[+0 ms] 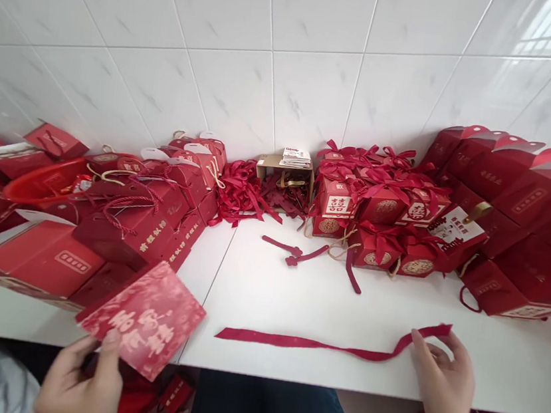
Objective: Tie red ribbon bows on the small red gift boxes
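My left hand (87,374), at the lower left, pinches the corner of a square red gift box (161,320) with light lettering on its face. The box is tilted over the table's front edge. On the right, my right hand (443,374) grips one end of a dark red ribbon (309,344) between thumb and fingers. The rest of that ribbon stretches leftward across the white tabletop, its cut end lying a little to the right of the box.
Red gift boxes (148,218) crowd the left, by a red basket (47,182). A ribbon heap (240,192) and an open carton (271,160) stand by the wall. Bow-tied boxes (380,209) and larger stacked boxes (522,197) fill the right. Loose dark red strips (312,254) lie mid-table.
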`<state>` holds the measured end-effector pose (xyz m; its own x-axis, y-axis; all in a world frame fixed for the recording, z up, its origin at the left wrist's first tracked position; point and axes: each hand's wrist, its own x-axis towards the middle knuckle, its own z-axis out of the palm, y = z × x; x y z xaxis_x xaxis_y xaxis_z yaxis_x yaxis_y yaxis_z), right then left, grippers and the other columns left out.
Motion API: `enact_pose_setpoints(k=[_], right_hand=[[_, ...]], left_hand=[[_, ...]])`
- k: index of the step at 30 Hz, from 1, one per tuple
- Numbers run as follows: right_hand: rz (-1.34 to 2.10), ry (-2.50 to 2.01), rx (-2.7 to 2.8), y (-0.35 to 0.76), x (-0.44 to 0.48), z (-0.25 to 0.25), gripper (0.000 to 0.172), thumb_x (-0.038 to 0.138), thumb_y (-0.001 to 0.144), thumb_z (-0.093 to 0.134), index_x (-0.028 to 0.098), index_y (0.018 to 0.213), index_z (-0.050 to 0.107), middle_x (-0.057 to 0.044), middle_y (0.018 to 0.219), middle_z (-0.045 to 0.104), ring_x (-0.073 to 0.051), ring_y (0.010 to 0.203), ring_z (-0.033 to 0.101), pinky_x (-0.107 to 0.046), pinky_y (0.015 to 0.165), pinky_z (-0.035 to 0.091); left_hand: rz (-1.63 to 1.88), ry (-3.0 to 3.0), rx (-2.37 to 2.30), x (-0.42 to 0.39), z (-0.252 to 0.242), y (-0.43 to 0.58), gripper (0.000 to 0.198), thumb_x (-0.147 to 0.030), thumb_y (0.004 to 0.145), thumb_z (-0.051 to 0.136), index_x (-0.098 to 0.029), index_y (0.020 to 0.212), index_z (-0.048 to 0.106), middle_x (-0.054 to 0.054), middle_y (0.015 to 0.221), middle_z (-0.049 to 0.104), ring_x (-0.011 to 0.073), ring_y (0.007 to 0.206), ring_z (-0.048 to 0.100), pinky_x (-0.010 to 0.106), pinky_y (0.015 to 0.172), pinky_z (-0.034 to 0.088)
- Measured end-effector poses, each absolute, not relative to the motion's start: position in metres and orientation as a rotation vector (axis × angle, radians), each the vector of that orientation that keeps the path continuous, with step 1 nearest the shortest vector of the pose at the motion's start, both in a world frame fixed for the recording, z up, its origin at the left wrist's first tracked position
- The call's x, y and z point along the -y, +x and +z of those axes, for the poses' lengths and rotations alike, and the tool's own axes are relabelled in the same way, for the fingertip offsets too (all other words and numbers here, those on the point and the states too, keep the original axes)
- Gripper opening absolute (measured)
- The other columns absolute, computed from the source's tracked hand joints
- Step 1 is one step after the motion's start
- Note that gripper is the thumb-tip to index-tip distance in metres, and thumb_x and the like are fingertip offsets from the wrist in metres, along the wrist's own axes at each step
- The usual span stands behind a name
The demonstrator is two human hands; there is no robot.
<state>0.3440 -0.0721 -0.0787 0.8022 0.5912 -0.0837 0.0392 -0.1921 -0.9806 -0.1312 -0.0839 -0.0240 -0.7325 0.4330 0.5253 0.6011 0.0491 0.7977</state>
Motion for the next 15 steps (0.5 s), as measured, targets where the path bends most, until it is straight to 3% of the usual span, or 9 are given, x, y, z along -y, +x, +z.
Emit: enact_pose_setpoints(k=[2,4,6,8,10,15], right_hand=[[0.286,-1.761,0.589,0.335,0.07,-0.069,0.095,0.046,0.061,0.08,0.014,0.141,0.04,-0.02,0.135,0.041,-0.027,0.095,0.057,-0.045,0.082,0.047],[0.058,-1.72,0.705,0.323,0.067,-0.058,0.098,0.045,0.065,0.078,0.013,0.145,0.032,-0.023,0.147,0.022,-0.034,0.12,0.043,-0.05,0.096,0.039],[0.008,-1.593,0.841,0.308,0.061,-0.045,0.083,0.041,0.072,0.074,0.015,0.142,0.038,-0.021,0.145,0.029,-0.035,0.129,0.035,-0.05,0.103,0.034],[0.205,-1.389,1.004,0.29,0.051,-0.033,0.06,0.037,0.081,0.067,0.018,0.134,0.048,-0.016,0.129,0.049,-0.031,0.121,0.046,-0.049,0.101,0.037],[0.502,-1.151,1.181,0.272,0.038,-0.021,0.05,0.032,0.085,0.064,0.022,0.131,0.048,-0.012,0.117,0.058,-0.027,0.112,0.055,-0.046,0.096,0.042],[0.78,-0.78,1.577,0.238,0.008,-0.003,0.074,0.022,0.083,0.068,0.034,0.144,0.027,-0.011,0.138,0.047,-0.025,0.119,0.054,-0.044,0.097,0.044]], left_hand=[[-1.813,-1.044,2.227,0.086,-0.023,-0.107,0.036,-0.047,0.067,0.072,-0.017,0.087,0.064,0.002,0.076,0.064,0.0189,0.066,0.057,0.033,0.065,0.049],[-1.873,-1.142,2.282,0.083,-0.023,-0.084,0.033,-0.044,0.068,0.073,-0.017,0.084,0.065,0.003,0.078,0.066,0.0194,0.071,0.06,0.031,0.068,0.05],[-1.969,-1.296,2.278,0.076,-0.024,-0.063,0.029,-0.042,0.07,0.072,-0.017,0.083,0.064,0.003,0.081,0.068,0.0206,0.078,0.063,0.03,0.073,0.051],[-2.032,-1.511,2.269,0.066,-0.025,-0.043,0.024,-0.039,0.074,0.069,-0.017,0.083,0.064,0.003,0.083,0.069,0.0208,0.081,0.064,0.029,0.076,0.052],[-2.042,-1.763,2.234,0.055,-0.026,-0.025,0.02,-0.036,0.077,0.067,-0.017,0.083,0.063,0.004,0.085,0.069,0.0209,0.084,0.065,0.029,0.077,0.052],[-2.003,-2.161,2.067,0.041,-0.03,0.01,0.013,-0.032,0.081,0.065,-0.018,0.083,0.064,0.005,0.09,0.07,0.0208,0.086,0.065,0.03,0.079,0.051]])
